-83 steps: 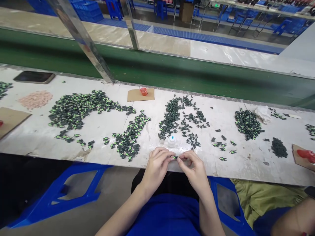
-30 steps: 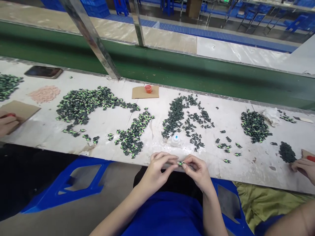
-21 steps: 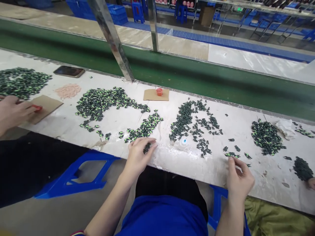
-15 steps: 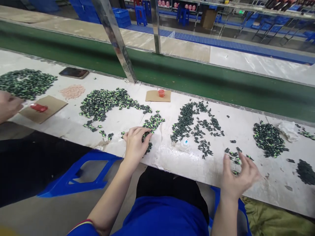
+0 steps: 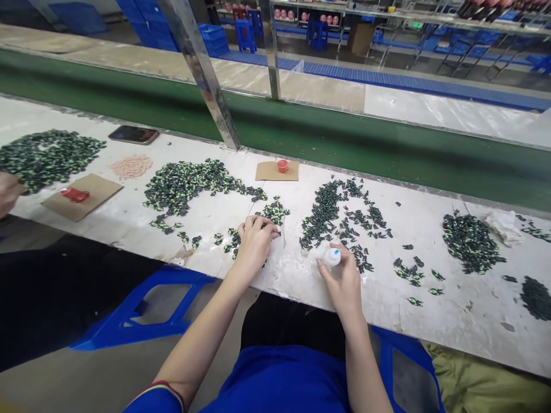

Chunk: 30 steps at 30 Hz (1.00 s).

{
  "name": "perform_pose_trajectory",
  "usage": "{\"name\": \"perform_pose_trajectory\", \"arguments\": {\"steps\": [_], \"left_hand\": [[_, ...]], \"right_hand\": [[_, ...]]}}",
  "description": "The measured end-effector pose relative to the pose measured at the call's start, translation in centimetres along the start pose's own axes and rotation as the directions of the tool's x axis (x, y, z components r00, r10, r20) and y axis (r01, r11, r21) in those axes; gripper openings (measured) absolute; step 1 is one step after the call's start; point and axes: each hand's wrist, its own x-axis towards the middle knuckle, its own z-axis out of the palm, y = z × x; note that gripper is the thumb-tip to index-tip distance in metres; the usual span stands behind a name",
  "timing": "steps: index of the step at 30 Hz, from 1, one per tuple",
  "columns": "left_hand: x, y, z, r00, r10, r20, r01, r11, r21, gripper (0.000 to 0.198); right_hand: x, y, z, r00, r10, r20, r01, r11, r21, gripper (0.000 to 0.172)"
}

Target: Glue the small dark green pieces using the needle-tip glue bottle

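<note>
My left hand (image 5: 255,240) is closed in a pinch above a small heap of black-and-green pieces (image 5: 232,241). A tiny dark piece shows at its fingertips, its shape too small to make out. In my right hand (image 5: 346,284) is a small white bottle (image 5: 330,257) with a blue tip, thumb and fingers around its sides. Right behind that hand lies a spread of small black pieces (image 5: 325,206). Farther right sits a loose group of black-and-green pieces (image 5: 408,272).
A large black-and-green pile (image 5: 185,183) lies to the left. A red cup (image 5: 282,166) stands on cardboard (image 5: 264,171) at the back. Another person's hand (image 5: 8,192) is at the far left. A metal post (image 5: 210,97) rises behind the table. More piles (image 5: 471,244) lie right.
My right hand has moved left from the loose pieces and taken hold of the white bottle. My left hand has shifted slightly right and turned.
</note>
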Motion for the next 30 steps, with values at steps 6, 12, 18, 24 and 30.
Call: {"name": "perform_pose_trajectory", "arguments": {"steps": [6,12,18,24,30], "left_hand": [[-2.3,2.4,0.3,0.991,0.110,0.070,-0.104,0.991,-0.088,0.015],[-4.3,3.8,1.1,0.983,0.146,0.115,-0.128,0.981,-0.146,0.010],[-5.0,5.1,1.5,0.975,0.184,0.128,-0.155,0.966,-0.206,0.008],[-5.2,5.4,1.6,0.984,0.126,0.130,-0.085,0.956,-0.280,0.016],[-5.1,5.3,1.7,0.991,0.046,0.129,-0.005,0.954,-0.299,0.013]], "right_hand": [[-1.9,0.2,-2.6,0.978,0.206,0.033,-0.208,0.947,0.244,0.032],[-2.3,1.2,-3.3,0.931,0.318,-0.180,-0.199,0.855,0.478,0.034],[-2.1,1.0,-1.9,0.889,0.381,-0.254,-0.228,0.849,0.478,0.038],[-1.7,0.0,-1.3,0.906,0.338,-0.256,-0.250,0.914,0.320,0.036],[-1.6,-0.2,-1.1,0.921,0.325,-0.215,-0.267,0.928,0.259,0.034]]}}
